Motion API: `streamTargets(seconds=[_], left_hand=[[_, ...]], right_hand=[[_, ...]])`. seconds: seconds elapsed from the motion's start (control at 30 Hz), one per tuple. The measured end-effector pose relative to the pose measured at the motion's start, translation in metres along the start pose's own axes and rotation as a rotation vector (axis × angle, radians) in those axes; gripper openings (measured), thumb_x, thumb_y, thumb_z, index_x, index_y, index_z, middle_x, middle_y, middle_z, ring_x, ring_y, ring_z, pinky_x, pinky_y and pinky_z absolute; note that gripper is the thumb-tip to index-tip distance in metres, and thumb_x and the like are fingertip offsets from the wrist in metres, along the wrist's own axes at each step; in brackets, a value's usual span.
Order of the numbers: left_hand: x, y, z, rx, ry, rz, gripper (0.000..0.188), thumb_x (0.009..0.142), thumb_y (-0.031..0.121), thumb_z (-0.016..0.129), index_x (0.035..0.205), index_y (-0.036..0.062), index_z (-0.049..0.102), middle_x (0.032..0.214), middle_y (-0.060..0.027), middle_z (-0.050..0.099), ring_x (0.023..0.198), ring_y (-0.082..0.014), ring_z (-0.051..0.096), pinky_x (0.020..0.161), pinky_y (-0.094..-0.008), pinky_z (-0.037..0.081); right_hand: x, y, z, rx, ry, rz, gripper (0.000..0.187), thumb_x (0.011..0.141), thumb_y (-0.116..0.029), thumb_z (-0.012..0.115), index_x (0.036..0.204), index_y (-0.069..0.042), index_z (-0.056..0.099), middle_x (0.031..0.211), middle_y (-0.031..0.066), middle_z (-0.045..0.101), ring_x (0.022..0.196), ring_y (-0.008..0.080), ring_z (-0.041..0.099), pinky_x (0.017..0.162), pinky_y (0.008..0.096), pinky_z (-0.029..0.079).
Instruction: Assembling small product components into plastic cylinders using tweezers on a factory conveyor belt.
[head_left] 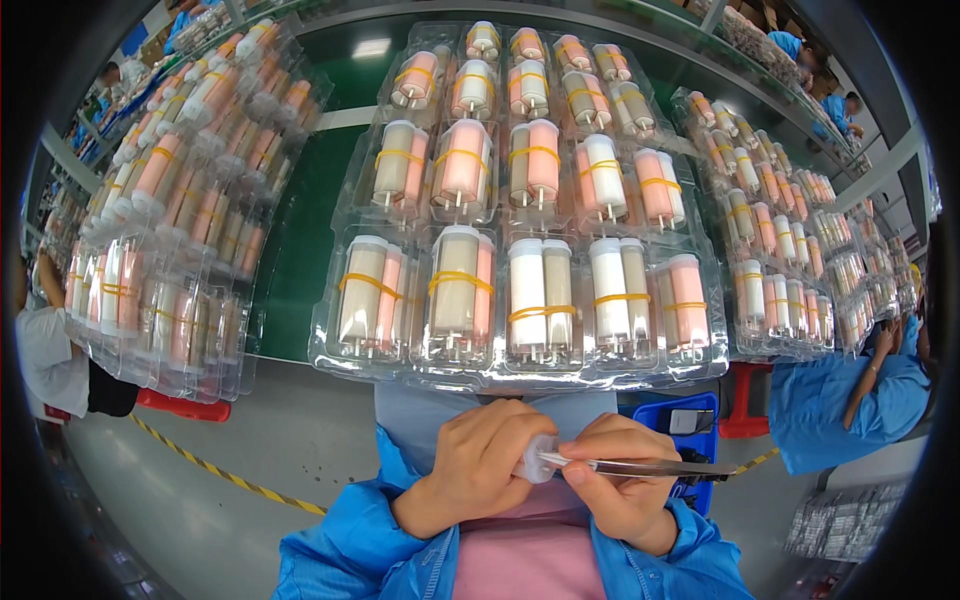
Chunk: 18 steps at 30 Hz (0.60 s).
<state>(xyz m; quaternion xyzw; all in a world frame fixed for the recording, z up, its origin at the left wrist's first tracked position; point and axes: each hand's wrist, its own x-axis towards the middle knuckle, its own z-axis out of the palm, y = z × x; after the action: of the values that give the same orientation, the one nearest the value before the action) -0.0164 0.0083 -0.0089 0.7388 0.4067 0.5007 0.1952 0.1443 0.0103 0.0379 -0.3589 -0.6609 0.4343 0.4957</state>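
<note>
My left hand (478, 462), fingers curled, grips a pale translucent cylinder (537, 466) whose end faces right. In my right hand (628, 478) is a pair of metal tweezers (665, 467), held between thumb and fingers. A thin white piece (554, 458) sits between the right fingertips and the cylinder's end; whether it is fixed in the cylinder I cannot tell. Just beyond my hands stands a clear plastic tray (520, 381) with rows of cylinder bundles (456, 290) in grey, pink and white, bound by yellow rubber bands.
More stacked trays of bundles (180, 230) stand at the left, and others (775, 250) at the right. Under the trays is a green tabletop (300, 270). A blue bin (650, 412) lies beside my right hand. People in blue (840, 395) and white (50, 360) are at either side.
</note>
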Motion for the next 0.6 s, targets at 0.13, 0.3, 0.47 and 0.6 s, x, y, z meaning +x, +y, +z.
streamTargets(seconds=[0.13, 0.3, 0.47, 0.6], left_hand=[[0.0011, 0.0023, -0.0007, -0.016, 0.002, -0.008, 0.024, 0.064, 0.002, 0.072, 0.084, 0.0011, 0.059, 0.072, -0.0119, 0.061, 0.059, -0.0259, 0.060, 0.052, -0.0315, 0.047], [-0.0004, 0.0014, 0.0007, 0.007, 0.018, 0.003, 0.024, 0.064, 0.002, 0.072, 0.084, 0.0010, 0.059, 0.073, -0.0117, 0.061, 0.059, -0.0263, 0.061, 0.052, -0.0321, 0.048], [-0.0025, 0.0002, 0.0001, 0.115, 0.027, 0.025, 0.033, 0.055, 0.002, 0.066, 0.088, 0.0036, 0.059, 0.078, -0.0095, 0.061, 0.066, -0.0257, 0.061, 0.054, -0.0331, 0.047], [-0.0032, 0.0002, -0.0007, 0.115, 0.016, 0.006, 0.034, 0.055, 0.002, 0.065, 0.088, 0.0036, 0.060, 0.079, -0.0094, 0.061, 0.066, -0.0257, 0.061, 0.054, -0.0334, 0.047]], right_hand=[[-0.0012, 0.0015, -0.0006, 0.037, -0.001, 0.004, 0.016, 0.073, 0.003, 0.072, 0.089, 0.002, 0.069, 0.071, 0.0132, 0.065, 0.057, 0.0163, 0.061, 0.050, 0.0239, 0.045], [-0.0010, -0.0001, -0.0003, 0.025, -0.011, 0.026, 0.016, 0.073, 0.002, 0.073, 0.089, 0.003, 0.069, 0.072, 0.0134, 0.065, 0.058, 0.0168, 0.061, 0.051, 0.0244, 0.046], [0.0013, -0.0007, 0.0004, -0.053, -0.032, 0.004, 0.017, 0.072, 0.002, 0.074, 0.088, 0.001, 0.070, 0.074, 0.0127, 0.066, 0.062, 0.0190, 0.063, 0.054, 0.0266, 0.048], [0.0055, -0.0030, 0.0008, -0.098, -0.016, -0.042, 0.017, 0.070, 0.001, 0.075, 0.086, -0.001, 0.070, 0.079, 0.0123, 0.067, 0.066, 0.0216, 0.063, 0.057, 0.0290, 0.049]])
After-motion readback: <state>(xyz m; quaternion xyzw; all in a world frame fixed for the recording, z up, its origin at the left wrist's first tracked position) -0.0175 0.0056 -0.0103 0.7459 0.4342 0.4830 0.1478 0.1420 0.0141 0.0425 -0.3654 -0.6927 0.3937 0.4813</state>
